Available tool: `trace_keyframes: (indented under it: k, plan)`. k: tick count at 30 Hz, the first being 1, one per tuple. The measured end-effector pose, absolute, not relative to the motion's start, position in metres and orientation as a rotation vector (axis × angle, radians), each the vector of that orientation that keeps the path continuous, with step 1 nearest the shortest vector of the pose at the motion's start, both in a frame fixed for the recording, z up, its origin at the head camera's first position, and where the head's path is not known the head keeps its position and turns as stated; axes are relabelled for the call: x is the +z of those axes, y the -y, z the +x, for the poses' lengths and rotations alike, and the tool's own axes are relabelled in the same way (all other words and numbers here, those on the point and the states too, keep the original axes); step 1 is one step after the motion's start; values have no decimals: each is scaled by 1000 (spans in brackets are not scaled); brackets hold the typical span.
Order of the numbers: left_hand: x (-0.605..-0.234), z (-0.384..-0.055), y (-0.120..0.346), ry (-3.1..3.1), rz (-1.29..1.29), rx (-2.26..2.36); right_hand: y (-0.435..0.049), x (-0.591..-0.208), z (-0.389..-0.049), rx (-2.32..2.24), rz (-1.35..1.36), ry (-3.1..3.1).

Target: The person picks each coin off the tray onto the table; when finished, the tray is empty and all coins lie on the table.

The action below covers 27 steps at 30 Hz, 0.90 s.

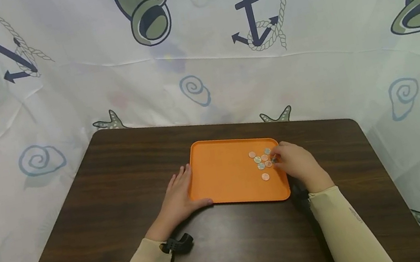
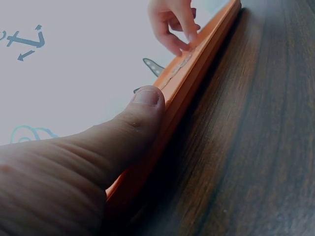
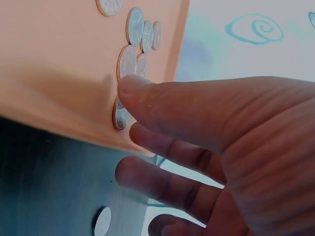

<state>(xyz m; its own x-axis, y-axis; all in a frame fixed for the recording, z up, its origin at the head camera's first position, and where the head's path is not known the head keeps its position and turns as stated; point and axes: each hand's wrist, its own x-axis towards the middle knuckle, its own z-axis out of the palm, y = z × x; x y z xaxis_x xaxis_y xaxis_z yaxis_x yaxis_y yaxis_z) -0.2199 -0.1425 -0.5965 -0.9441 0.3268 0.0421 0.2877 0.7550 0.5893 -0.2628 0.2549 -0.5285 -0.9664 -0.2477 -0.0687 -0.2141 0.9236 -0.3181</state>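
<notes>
An orange tray (image 1: 225, 172) lies on the dark wooden table. My left hand (image 1: 179, 198) rests at its near left corner, fingers spread along the side and thumb (image 2: 147, 101) straight against the near rim. Several coins (image 3: 127, 61) lie flat in the tray's right part, some overlapping. Over the right rim reaches my right hand (image 1: 294, 161), its thumb and index finger bent loosely about a silvery coin (image 3: 119, 114) near that rim. A gap shows between those fingertips; whether they touch the coin is unclear. Outside the tray, below the fingers, lies another coin (image 3: 102, 222).
The brown table (image 1: 249, 240) extends around the tray on all sides. Behind it hangs a white cloth (image 1: 136, 87) printed with anchors, shells and starfish. A black strap with a small device (image 1: 179, 244) sits at the left wrist.
</notes>
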Motion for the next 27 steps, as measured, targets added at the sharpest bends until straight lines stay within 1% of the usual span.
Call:
trace_keyframes:
  k: [7, 19, 23, 27]
  plan:
    - [-600, -220, 143, -2882, 506, 949, -253, -531, -270, -469, -308, -2915]
    - [-597, -220, 143, -2882, 491, 943, -249, -536, -270, -480, -229, -2894]
    - [-598, -220, 143, -2879, 488, 941, -253, -537, -266, -571, -231, -2912]
    - [-596, -220, 143, -2883, 493, 938, -258, -537, -257, -769, -215, -2923]
